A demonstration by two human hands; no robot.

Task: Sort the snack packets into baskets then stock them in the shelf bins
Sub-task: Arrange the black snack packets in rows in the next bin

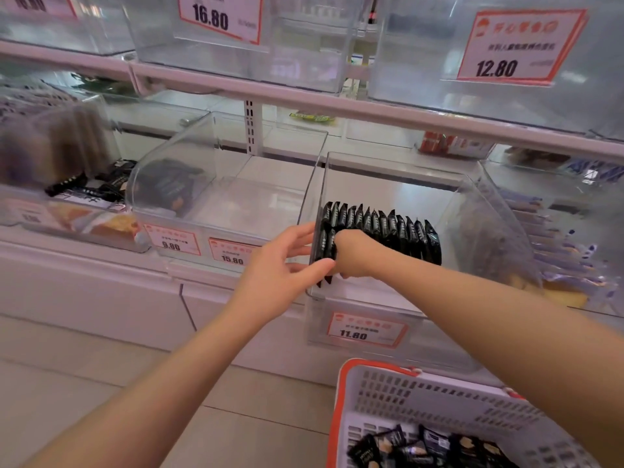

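Bins of clear plastic line the white shelf (304, 106), each fronted by an orange-edged price tag. At lower right of the frame stands a white basket (439, 396) with an orange rim, loose dark snack packets (425, 447) lying in its bottom. The middle bin (398, 170) wears a tag (366, 330) reading 11.80; its neighbour at centre left (216, 143) shows tags of 9.80 and 15.80, and upper bins carry 16.80 and 12.80. The smaller writing is too blurred to read.

Inside the 11.80 bin a row of black packets (388, 231) stands upright, edge to edge, filling the left part of the bin. The right hand (354, 253) reaches into the bin with its fingers curled round the packets at the row's left end; the left hand (287, 265) sits at the bin's left wall, thumb and fingers spread and fairly straight, touching that same end of the row. The bin's clear side wall stands between parts of the left hand's fingers and the packets.
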